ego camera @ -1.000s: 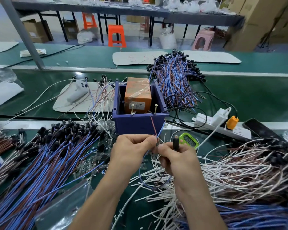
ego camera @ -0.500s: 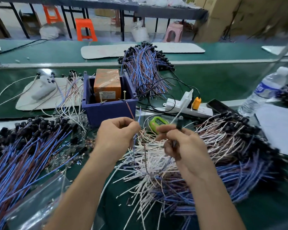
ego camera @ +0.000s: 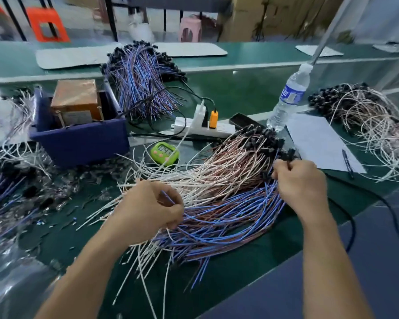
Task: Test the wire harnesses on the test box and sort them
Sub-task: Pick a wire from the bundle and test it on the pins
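1. Now the left hand [ego camera: 152,210] pinches blue wire ends [ego camera: 165,196] and the right hand [ego camera: 297,178] is curled round a black connector [ego camera: 287,157]. The hands are well apart, and one harness seems to span them.
2. Lay it flat on the blue-and-brown pile [ego camera: 228,217] on the desk [ego camera: 240,93], connector toward the other black ends, clear of the white-and-brown pile [ego camera: 217,171] just behind.
3. Release both ends together so nothing snags; the test box [ego camera: 78,139] sits back left.
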